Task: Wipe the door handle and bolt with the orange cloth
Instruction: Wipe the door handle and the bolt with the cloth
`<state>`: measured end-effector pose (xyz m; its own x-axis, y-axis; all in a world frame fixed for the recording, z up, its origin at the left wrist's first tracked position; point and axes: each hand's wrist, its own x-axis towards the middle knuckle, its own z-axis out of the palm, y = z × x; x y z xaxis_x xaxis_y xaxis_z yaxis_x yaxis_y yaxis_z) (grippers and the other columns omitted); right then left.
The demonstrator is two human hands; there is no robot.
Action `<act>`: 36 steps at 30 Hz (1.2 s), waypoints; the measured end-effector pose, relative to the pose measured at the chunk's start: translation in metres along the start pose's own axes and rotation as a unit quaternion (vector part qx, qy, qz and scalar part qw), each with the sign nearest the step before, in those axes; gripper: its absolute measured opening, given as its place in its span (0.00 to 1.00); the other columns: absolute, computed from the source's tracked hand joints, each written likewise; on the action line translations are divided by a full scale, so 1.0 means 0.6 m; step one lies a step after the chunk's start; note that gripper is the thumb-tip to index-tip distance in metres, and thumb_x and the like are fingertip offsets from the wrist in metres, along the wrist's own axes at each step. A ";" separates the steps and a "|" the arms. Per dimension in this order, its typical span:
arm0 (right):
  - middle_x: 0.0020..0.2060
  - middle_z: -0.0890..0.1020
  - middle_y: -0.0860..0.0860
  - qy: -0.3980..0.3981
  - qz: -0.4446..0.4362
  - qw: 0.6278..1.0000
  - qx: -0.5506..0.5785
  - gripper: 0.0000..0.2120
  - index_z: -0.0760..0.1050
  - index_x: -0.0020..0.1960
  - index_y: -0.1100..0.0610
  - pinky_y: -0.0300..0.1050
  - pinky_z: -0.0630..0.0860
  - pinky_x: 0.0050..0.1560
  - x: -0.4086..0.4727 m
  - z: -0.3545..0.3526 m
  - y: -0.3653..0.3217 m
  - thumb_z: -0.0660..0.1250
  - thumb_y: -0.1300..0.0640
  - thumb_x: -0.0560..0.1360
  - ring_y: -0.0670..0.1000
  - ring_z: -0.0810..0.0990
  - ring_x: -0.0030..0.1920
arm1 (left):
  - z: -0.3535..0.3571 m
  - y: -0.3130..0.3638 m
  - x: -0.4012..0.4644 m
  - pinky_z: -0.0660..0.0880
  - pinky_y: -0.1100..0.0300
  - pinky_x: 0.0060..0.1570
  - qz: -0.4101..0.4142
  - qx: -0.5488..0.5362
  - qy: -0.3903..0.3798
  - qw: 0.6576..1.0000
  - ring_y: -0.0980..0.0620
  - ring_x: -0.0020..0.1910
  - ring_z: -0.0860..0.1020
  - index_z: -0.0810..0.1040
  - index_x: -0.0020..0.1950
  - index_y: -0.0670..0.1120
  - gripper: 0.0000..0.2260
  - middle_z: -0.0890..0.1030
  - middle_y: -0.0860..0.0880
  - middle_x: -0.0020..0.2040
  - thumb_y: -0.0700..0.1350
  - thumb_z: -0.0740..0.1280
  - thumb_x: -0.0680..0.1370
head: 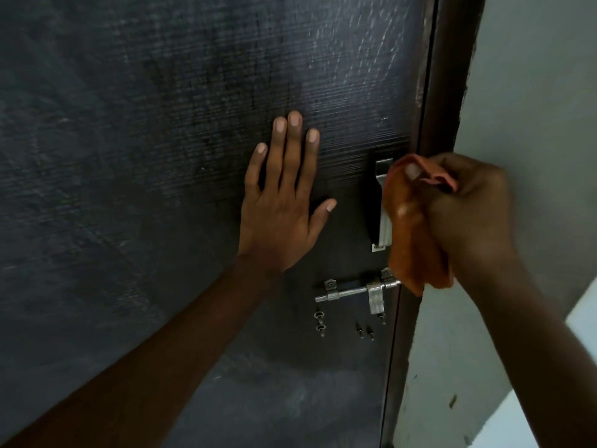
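Observation:
A dark door (161,156) fills the view. Its silver vertical handle (384,227) sits near the right edge, with a silver sliding bolt (355,291) below it. My right hand (465,215) is shut on the orange cloth (410,227), which is pressed against the handle and covers its right side; the cloth's lower end hangs over the bolt's right tip. My left hand (284,202) lies flat on the door, fingers spread, left of the handle.
A brown door frame (442,108) runs along the door's right edge, with a pale grey wall (533,92) beyond it. Several small screws (319,323) stick out of the door below the bolt.

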<state>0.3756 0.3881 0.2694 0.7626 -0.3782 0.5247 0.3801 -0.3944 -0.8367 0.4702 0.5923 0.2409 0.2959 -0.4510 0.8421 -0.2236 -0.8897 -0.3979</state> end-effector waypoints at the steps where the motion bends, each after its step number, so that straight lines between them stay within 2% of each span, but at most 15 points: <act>1: 0.40 0.85 0.46 -0.042 0.033 0.996 0.066 0.05 0.81 0.46 0.47 0.38 0.79 0.40 -0.001 -0.003 -0.008 0.69 0.56 0.78 0.44 0.84 0.40 | 0.000 0.000 0.000 0.44 0.45 0.81 0.000 -0.002 -0.002 1.000 0.40 0.83 0.50 0.46 0.84 0.40 0.36 0.53 0.36 0.83 0.63 0.52 0.86; 4: 0.47 0.85 0.44 -0.094 0.044 0.989 0.102 0.06 0.81 0.51 0.47 0.38 0.79 0.48 0.012 -0.005 -0.007 0.71 0.57 0.76 0.42 0.84 0.49 | 0.000 0.000 -0.001 0.46 0.45 0.81 0.003 -0.008 -0.002 1.000 0.40 0.83 0.51 0.47 0.84 0.40 0.37 0.53 0.37 0.83 0.65 0.52 0.86; 6: 0.46 0.83 0.43 -0.016 -0.043 0.998 -0.032 0.10 0.79 0.50 0.48 0.31 0.76 0.50 0.020 0.011 0.002 0.72 0.63 0.75 0.40 0.82 0.48 | -0.002 0.000 -0.001 0.47 0.44 0.81 0.003 -0.013 -0.001 1.000 0.40 0.83 0.51 0.48 0.84 0.40 0.37 0.53 0.37 0.83 0.64 0.52 0.86; 8: 0.43 0.82 0.45 0.065 -0.109 0.986 -0.110 0.14 0.80 0.50 0.51 0.24 0.71 0.44 0.021 0.032 0.016 0.71 0.68 0.72 0.41 0.80 0.43 | -0.003 0.000 -0.001 0.47 0.44 0.82 0.001 -0.019 -0.005 1.000 0.40 0.83 0.50 0.48 0.84 0.40 0.36 0.52 0.37 0.83 0.64 0.52 0.86; 11: 0.46 0.83 0.55 0.117 -0.190 0.955 -0.194 0.17 0.82 0.52 0.59 0.35 0.67 0.41 0.018 0.056 0.041 0.67 0.71 0.66 0.54 0.81 0.45 | -0.005 -0.001 -0.001 0.46 0.44 0.82 0.003 -0.018 -0.013 1.000 0.40 0.83 0.48 0.48 0.84 0.40 0.36 0.51 0.37 0.84 0.64 0.51 0.86; 14: 0.48 0.85 0.59 0.127 -0.249 0.928 -0.246 0.18 0.82 0.56 0.62 0.37 0.67 0.47 0.009 0.063 0.058 0.63 0.64 0.69 0.60 0.82 0.49 | -0.006 -0.001 -0.002 0.45 0.44 0.82 0.005 -0.020 -0.020 1.000 0.40 0.83 0.48 0.48 0.84 0.40 0.36 0.50 0.37 0.84 0.64 0.51 0.86; 16: 0.58 0.84 0.60 0.099 -0.259 0.926 -0.256 0.21 0.80 0.64 0.64 0.42 0.72 0.60 -0.011 0.069 0.075 0.62 0.61 0.72 0.61 0.81 0.59 | -0.007 -0.001 -0.003 0.45 0.44 0.82 0.006 -0.020 -0.021 1.000 0.40 0.83 0.48 0.48 0.84 0.40 0.36 0.50 0.37 0.84 0.64 0.51 0.86; 18: 0.70 0.76 0.61 0.068 -0.259 0.922 -0.280 0.24 0.72 0.72 0.65 0.50 0.70 0.71 -0.039 0.081 0.091 0.59 0.60 0.77 0.60 0.72 0.72 | -0.008 -0.002 -0.002 0.45 0.44 0.82 0.008 -0.019 -0.021 1.000 0.40 0.83 0.48 0.49 0.84 0.40 0.36 0.50 0.37 0.84 0.64 0.51 0.86; 20: 0.76 0.67 0.61 0.053 -0.259 0.920 -0.290 0.25 0.64 0.77 0.66 0.56 0.67 0.75 -0.055 0.096 0.102 0.57 0.60 0.80 0.59 0.63 0.78 | -0.007 -0.002 -0.002 0.45 0.44 0.82 0.008 -0.022 -0.021 1.000 0.40 0.83 0.49 0.49 0.84 0.40 0.36 0.51 0.37 0.83 0.65 0.51 0.86; 23: 0.78 0.62 0.62 0.050 -0.263 0.914 -0.304 0.27 0.59 0.78 0.66 0.55 0.61 0.79 -0.051 0.105 0.117 0.62 0.62 0.82 0.60 0.57 0.80 | -0.007 -0.002 -0.003 0.45 0.44 0.82 0.011 -0.028 -0.021 0.999 0.40 0.83 0.49 0.49 0.84 0.40 0.36 0.51 0.36 0.83 0.65 0.51 0.86; 25: 0.79 0.60 0.60 0.057 -0.268 0.909 -0.314 0.30 0.58 0.79 0.65 0.47 0.55 0.80 -0.044 0.105 0.129 0.62 0.70 0.79 0.59 0.57 0.80 | -0.007 -0.002 -0.003 0.45 0.44 0.82 0.012 -0.031 -0.019 0.999 0.40 0.83 0.49 0.49 0.84 0.40 0.36 0.51 0.36 0.83 0.65 0.51 0.86; 28: 0.78 0.60 0.60 0.086 -0.281 0.904 -0.312 0.25 0.57 0.78 0.64 0.42 0.51 0.80 -0.046 0.110 0.145 0.51 0.71 0.82 0.58 0.57 0.80 | -0.005 -0.002 -0.003 0.45 0.44 0.82 0.010 -0.030 -0.015 0.999 0.40 0.83 0.49 0.50 0.84 0.40 0.36 0.52 0.36 0.83 0.64 0.51 0.86; 30: 0.78 0.60 0.60 0.104 -0.295 0.899 -0.306 0.23 0.57 0.78 0.64 0.42 0.52 0.80 -0.050 0.116 0.155 0.45 0.67 0.84 0.58 0.57 0.79 | -0.004 -0.003 -0.003 0.45 0.44 0.82 0.008 -0.026 -0.012 1.000 0.40 0.83 0.49 0.49 0.84 0.40 0.36 0.52 0.36 0.83 0.64 0.51 0.86; 32: 0.77 0.59 0.60 0.116 -0.299 0.897 -0.303 0.23 0.57 0.78 0.65 0.43 0.54 0.80 -0.055 0.121 0.167 0.47 0.69 0.83 0.57 0.57 0.79 | -0.002 -0.002 -0.004 0.44 0.45 0.82 0.005 -0.020 -0.007 1.000 0.40 0.83 0.50 0.50 0.84 0.40 0.36 0.52 0.36 0.83 0.63 0.52 0.86; 36: 0.77 0.60 0.61 0.112 -0.302 0.896 -0.307 0.23 0.56 0.78 0.66 0.53 0.65 0.76 -0.091 0.131 0.209 0.43 0.69 0.83 0.60 0.59 0.79 | -0.002 0.000 -0.005 0.43 0.45 0.82 0.005 -0.020 -0.005 1.000 0.41 0.83 0.48 0.50 0.84 0.40 0.34 0.52 0.36 0.83 0.62 0.51 0.87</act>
<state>0.4226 0.4250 0.1238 0.3645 -0.0721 0.9284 0.2760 -0.9438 -0.1817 0.4681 0.5938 0.2389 0.3021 -0.4613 0.8342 -0.2645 -0.8813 -0.3915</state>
